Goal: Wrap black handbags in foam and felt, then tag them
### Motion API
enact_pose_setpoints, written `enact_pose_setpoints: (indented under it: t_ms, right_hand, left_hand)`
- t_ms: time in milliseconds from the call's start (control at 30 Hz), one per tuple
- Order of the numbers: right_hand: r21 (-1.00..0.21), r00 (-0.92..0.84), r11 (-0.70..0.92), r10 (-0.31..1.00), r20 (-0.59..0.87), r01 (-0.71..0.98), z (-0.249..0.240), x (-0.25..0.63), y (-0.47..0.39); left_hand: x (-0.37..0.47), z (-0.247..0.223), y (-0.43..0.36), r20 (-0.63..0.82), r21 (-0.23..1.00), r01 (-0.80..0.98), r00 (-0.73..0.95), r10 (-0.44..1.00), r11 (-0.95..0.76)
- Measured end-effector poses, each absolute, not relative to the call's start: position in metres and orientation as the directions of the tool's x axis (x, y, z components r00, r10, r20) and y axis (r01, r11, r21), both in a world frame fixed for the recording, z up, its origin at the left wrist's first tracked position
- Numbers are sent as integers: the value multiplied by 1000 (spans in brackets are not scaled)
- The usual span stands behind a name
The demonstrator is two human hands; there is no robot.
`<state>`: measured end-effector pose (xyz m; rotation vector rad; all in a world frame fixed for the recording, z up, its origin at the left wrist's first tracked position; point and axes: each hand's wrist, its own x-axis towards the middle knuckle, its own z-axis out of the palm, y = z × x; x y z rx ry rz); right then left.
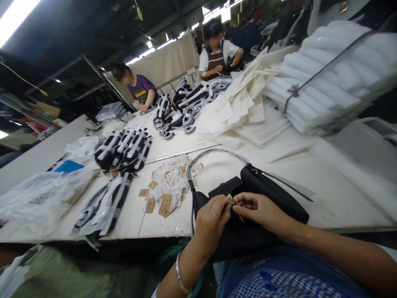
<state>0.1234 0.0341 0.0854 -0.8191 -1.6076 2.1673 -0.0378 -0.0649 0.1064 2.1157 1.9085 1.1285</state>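
A black handbag (273, 194) leans over the table's front edge against my lap, its handle (214, 152) wrapped in clear film. Over the bag, my left hand (214, 215) pinches a small gold-coloured metal clasp (230, 199) between thumb and fingers. My right hand (257, 209) meets it from the other side, its fingertips closed at the clasp's right edge. What lies under the fingertips is partly hidden. Left of the bag, a heap of white and brown paper hang tags (167, 186) with strings is spread on the table.
Wrapped black straps (124, 149) lie left, with more wrapped straps (186, 103) farther back. White sheets (248, 107) and a tied stack of white foam (335, 74) stand right. Plastic bags (46, 198) cover the left edge. Two people (141, 89) work across the table (198, 142).
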Motion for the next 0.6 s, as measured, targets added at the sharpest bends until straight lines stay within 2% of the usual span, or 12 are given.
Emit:
enact_pose_setpoints:
  t_ms: [333, 600]
  right_hand:
    - [-983, -769, -129, 613, -183, 131, 85, 121, 28]
    - [-971, -754, -115, 614, -235, 209, 83, 119, 33]
  left_hand:
    - [-40, 104, -61, 391, 588, 784, -58, 919, -200]
    - [-43, 104, -56, 289, 719, 680, -100, 952, -147]
